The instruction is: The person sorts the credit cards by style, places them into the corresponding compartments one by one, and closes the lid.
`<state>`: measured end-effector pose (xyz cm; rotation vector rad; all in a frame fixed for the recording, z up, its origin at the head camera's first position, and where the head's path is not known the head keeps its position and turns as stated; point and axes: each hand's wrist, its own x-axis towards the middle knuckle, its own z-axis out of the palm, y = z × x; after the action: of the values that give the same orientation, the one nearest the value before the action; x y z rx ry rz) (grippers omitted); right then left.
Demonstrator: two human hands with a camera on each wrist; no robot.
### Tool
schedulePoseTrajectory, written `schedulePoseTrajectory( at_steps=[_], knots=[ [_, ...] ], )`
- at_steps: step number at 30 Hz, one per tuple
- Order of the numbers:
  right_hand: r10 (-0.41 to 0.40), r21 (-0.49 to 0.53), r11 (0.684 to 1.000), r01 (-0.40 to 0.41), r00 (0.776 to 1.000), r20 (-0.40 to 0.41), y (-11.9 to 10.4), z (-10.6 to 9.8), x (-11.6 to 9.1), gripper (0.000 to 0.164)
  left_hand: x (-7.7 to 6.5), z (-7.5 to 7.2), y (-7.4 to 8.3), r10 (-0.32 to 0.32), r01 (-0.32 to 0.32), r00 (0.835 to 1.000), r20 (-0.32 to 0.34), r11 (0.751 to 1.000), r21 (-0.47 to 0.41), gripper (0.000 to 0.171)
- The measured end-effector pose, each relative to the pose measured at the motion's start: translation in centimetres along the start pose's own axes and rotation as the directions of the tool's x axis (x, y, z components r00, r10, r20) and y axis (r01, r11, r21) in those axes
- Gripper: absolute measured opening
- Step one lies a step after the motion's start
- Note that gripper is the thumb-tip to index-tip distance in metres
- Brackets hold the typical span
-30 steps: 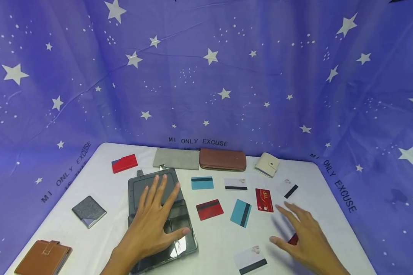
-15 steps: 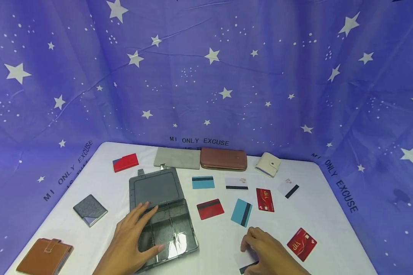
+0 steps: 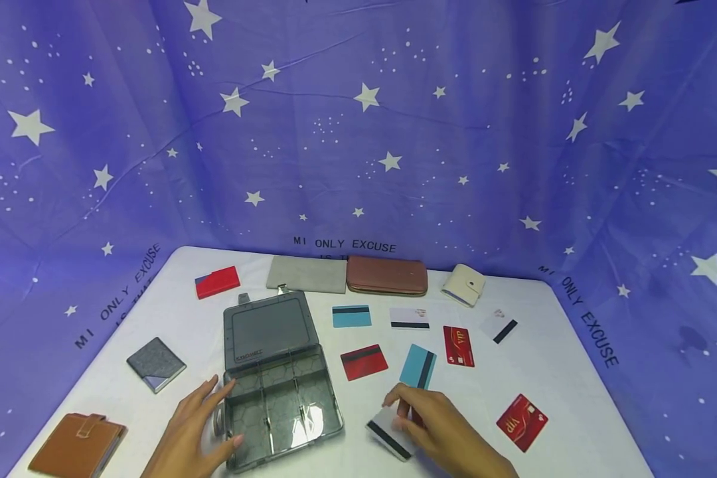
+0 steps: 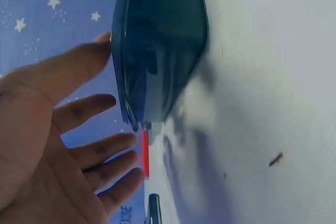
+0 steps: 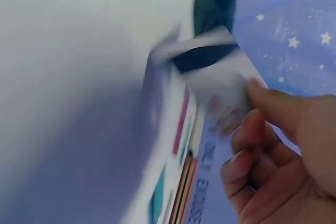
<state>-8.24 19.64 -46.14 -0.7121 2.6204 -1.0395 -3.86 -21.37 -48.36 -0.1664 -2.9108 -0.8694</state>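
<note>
My right hand (image 3: pixel 433 425) pinches a white card (image 3: pixel 388 425) with a black magnetic stripe, thumb and fingers at one end of it. In the right wrist view the card (image 5: pixel 215 72) is tilted and raised over the cloth. An open dark clear plastic case (image 3: pixel 281 431) with divided compartments lies to its left, its lid (image 3: pixel 269 325) folded back. My left hand (image 3: pixel 191 431) is at the left side of the case with spread, relaxed fingers. In the left wrist view the thumb tip is right at the edge of the case (image 4: pixel 157 45), and the other fingers hold nothing.
Red, blue and white cards, among them a red card (image 3: pixel 364 362), a blue card (image 3: pixel 418 366) and a VIP card (image 3: pixel 522 423), lie spread on the right. A grey wallet (image 3: pixel 307 275), brown wallet (image 3: pixel 386 276) and cream wallet (image 3: pixel 463 285) line the back; a tan wallet (image 3: pixel 74 446) lies front left.
My right hand has moved left from the right side, picked up the white card and carried it toward the case. My left hand has drawn back from over the case to its left side.
</note>
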Motion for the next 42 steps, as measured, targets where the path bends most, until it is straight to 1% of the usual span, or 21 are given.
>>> schedulePoseTrajectory(
  at_steps=[3,5,8,11,15,17,20,22,24,26,28,30,32,35,39,42],
  knots=[
    [-0.067,0.111,0.991,0.075,0.995,-0.077,-1.1,0.4,1.1,0.024,0.0,-0.2,-0.3,-0.038,0.039,0.998,0.048,0.999,-0.017,0.080],
    [-0.077,0.174,0.980,0.097,0.990,-0.118,-1.8,0.9,2.0,0.025,0.0,-0.3,-0.4,-0.062,0.064,0.995,0.082,0.998,-0.027,0.080],
    [-0.061,0.225,0.970,0.095,0.986,-0.154,-2.9,1.7,3.5,0.025,0.2,-0.5,-0.5,-0.110,0.113,0.983,0.145,0.994,-0.006,0.083],
    [-0.030,0.236,0.969,0.072,0.984,-0.178,-3.7,2.6,5.0,0.028,0.4,-0.6,-0.4,-0.144,0.140,0.973,0.181,0.990,0.033,0.089],
    [-0.053,0.207,0.974,0.098,0.976,-0.211,-4.4,4.0,6.9,0.032,0.5,-0.6,-0.4,-0.156,0.146,0.970,0.188,0.987,0.069,0.091],
    [-0.077,0.164,0.980,0.116,0.971,-0.227,-4.6,4.7,7.6,0.032,0.6,-0.7,-0.3,-0.160,0.149,0.968,0.192,0.986,0.070,0.091],
    [-0.099,0.047,0.992,0.114,0.965,-0.245,-4.9,5.4,8.4,0.030,0.9,-0.7,-0.3,-0.163,0.153,0.966,0.200,0.986,0.061,0.091],
    [-0.115,-0.064,0.993,0.102,0.960,-0.256,-5.0,5.9,8.7,0.029,1.0,-0.7,-0.3,-0.166,0.158,0.965,0.204,0.986,0.057,0.091],
    [-0.119,-0.173,0.982,0.075,0.959,-0.258,-5.1,6.2,8.8,0.029,1.0,-0.7,-0.3,-0.164,0.156,0.965,0.203,0.986,0.055,0.090],
    [-0.123,-0.259,0.964,0.056,0.960,-0.251,-5.1,6.4,8.9,0.030,1.1,-0.7,-0.3,-0.164,0.156,0.966,0.201,0.986,0.055,0.090],
    [-0.120,-0.320,0.946,0.039,0.963,-0.240,-5.0,6.5,9.1,0.032,1.1,-0.7,-0.2,-0.167,0.159,0.965,0.203,0.986,0.058,0.090],
    [-0.111,-0.349,0.937,0.027,0.969,-0.223,-4.9,6.5,9.3,0.033,1.1,-0.7,-0.1,-0.174,0.166,0.963,0.206,0.984,0.060,0.090],
    [-0.104,-0.351,0.936,0.026,0.973,-0.205,-4.8,6.4,9.5,0.034,1.1,-0.7,-0.1,-0.181,0.173,0.961,0.210,0.983,0.060,0.090],
    [-0.107,-0.295,0.954,0.048,0.977,-0.187,-4.3,6.1,9.8,0.030,1.2,-0.7,-0.1,-0.185,0.176,0.960,0.212,0.983,0.057,0.090],
    [-0.124,-0.165,0.982,0.090,0.970,-0.207,-3.3,5.1,10.4,0.024,1.2,-0.7,0.1,-0.191,0.183,0.958,0.214,0.981,0.058,0.090],
    [-0.107,-0.135,0.988,0.078,0.968,-0.225,-2.0,4.2,11.0,0.025,1.1,-0.7,0.2,-0.199,0.189,0.956,0.215,0.980,0.064,0.090]
  ],
)
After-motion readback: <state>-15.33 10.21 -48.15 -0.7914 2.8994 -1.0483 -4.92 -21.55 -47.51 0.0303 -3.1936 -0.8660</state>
